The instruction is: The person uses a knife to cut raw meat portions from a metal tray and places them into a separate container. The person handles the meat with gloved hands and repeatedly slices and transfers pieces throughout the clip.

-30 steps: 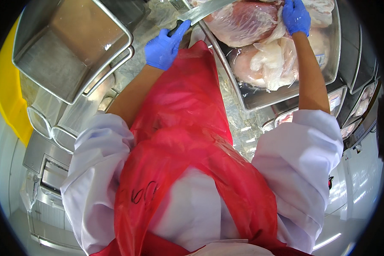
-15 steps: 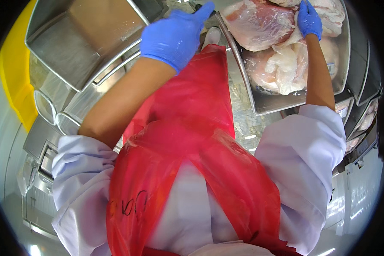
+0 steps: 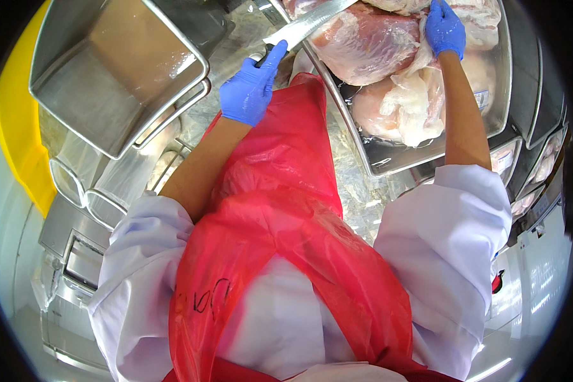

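Note:
My left hand [image 3: 248, 89], in a blue glove, is closed round the dark handle of a knife [image 3: 312, 24]. The long steel blade points to the upper right, its far end over a large piece of raw meat [image 3: 366, 49]. That meat lies in a deep steel tub [image 3: 426, 159] with several other pieces, including one with a loose whitish flap [image 3: 417, 111]. My right hand [image 3: 445, 33], also gloved in blue, reaches over the tub with its fingers bent into the edge of a pale piece of meat. Its fingertips are partly hidden.
A second steel tub [image 3: 124, 70] stands on the left, wet inside, beside a yellow panel [image 3: 16, 134]. More steel bins [image 3: 551, 83] line the far right, some with meat in them. A red apron [image 3: 274, 146] hangs down my front.
My left hand has come down and left, and the knife blade now shows clearly across the tub's corner. My right hand stays at the meat. The view has shifted slightly.

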`<action>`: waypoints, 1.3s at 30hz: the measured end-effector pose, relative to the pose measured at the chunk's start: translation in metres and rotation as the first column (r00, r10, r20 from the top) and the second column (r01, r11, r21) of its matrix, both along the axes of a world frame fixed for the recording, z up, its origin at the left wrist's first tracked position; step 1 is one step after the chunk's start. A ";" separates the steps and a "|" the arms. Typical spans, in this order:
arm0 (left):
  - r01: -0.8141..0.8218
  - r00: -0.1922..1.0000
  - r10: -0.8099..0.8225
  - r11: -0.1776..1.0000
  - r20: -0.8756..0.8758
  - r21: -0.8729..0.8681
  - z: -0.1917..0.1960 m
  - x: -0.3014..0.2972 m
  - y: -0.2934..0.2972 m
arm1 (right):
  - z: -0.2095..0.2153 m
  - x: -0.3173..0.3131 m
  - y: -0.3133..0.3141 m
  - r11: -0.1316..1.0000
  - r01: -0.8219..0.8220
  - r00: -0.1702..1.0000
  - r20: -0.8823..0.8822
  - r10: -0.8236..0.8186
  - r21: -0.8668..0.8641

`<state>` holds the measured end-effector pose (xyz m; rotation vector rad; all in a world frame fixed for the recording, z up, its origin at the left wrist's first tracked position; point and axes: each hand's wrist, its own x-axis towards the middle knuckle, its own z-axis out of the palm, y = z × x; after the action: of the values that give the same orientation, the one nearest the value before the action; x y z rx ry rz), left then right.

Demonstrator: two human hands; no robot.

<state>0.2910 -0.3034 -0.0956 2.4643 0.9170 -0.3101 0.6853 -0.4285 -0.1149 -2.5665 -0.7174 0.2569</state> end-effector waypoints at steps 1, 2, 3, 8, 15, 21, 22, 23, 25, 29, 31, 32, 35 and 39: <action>0.004 1.000 -0.004 1.000 -0.009 -0.006 -0.004 0.001 0.001 | 0.003 0.001 0.002 0.999 0.025 0.999 -0.046 -0.026 -0.021; 0.012 1.000 -0.012 1.000 -0.020 -0.008 -0.005 0.001 0.004 | 0.000 0.004 0.000 1.000 0.001 1.000 -0.023 -0.001 -0.006; 0.019 0.999 -0.019 1.000 -0.031 -0.010 -0.008 0.001 0.006 | -0.007 0.010 -0.001 1.000 -0.024 1.000 0.000 0.024 0.010; 0.097 0.993 -0.097 0.995 0.066 -0.006 -0.022 0.009 0.020 | -0.017 0.017 -0.002 0.997 -0.073 0.993 0.097 0.072 0.000; 0.091 0.995 -0.088 0.995 0.053 -0.048 0.018 0.005 0.025 | -0.023 0.015 -0.006 1.000 -0.014 0.993 0.118 0.011 0.028; -0.106 0.980 0.133 0.979 0.150 -0.176 0.050 -0.048 0.004 | 0.019 -0.012 -0.009 0.950 -0.291 0.865 0.456 0.210 0.113; -0.142 0.975 0.170 0.971 0.142 -0.191 0.056 -0.053 0.002 | 0.035 -0.022 -0.006 0.927 -0.370 0.792 0.544 0.279 0.063; -0.153 0.971 0.184 0.969 0.153 -0.194 0.058 -0.056 0.002 | 0.045 -0.029 -0.002 0.900 -0.437 0.699 0.631 0.337 0.003; -0.176 0.962 0.212 0.964 0.175 -0.200 0.061 -0.062 0.003 | 0.049 -0.042 0.003 0.822 -0.532 0.639 0.541 0.546 -0.202; -0.128 0.960 0.164 0.977 0.225 -0.169 0.060 -0.062 0.004 | 0.039 -0.047 0.011 0.632 -0.745 0.594 0.220 0.774 -0.214; -0.091 0.969 0.119 0.987 0.216 -0.136 0.066 -0.058 0.006 | 0.026 -0.042 0.012 0.641 -0.697 0.596 0.238 0.767 -0.321; -0.091 0.965 0.121 0.987 0.234 -0.132 0.065 -0.058 0.005 | 0.019 -0.038 0.017 0.609 -0.692 0.560 0.244 0.792 -0.388; -0.099 0.962 0.137 0.981 0.235 -0.167 0.068 -0.054 0.003 | 0.018 -0.037 0.017 0.525 -0.701 0.514 0.168 0.841 -0.482; -0.053 0.971 0.091 0.984 0.222 -0.172 0.071 -0.052 0.005 | 0.018 -0.037 0.004 0.575 -0.671 0.587 0.137 0.798 -0.469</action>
<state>0.2392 -0.2983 -0.0244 2.2518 0.8447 -0.0703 0.6482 -0.4241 -0.0967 -2.4845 -2.0938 0.2263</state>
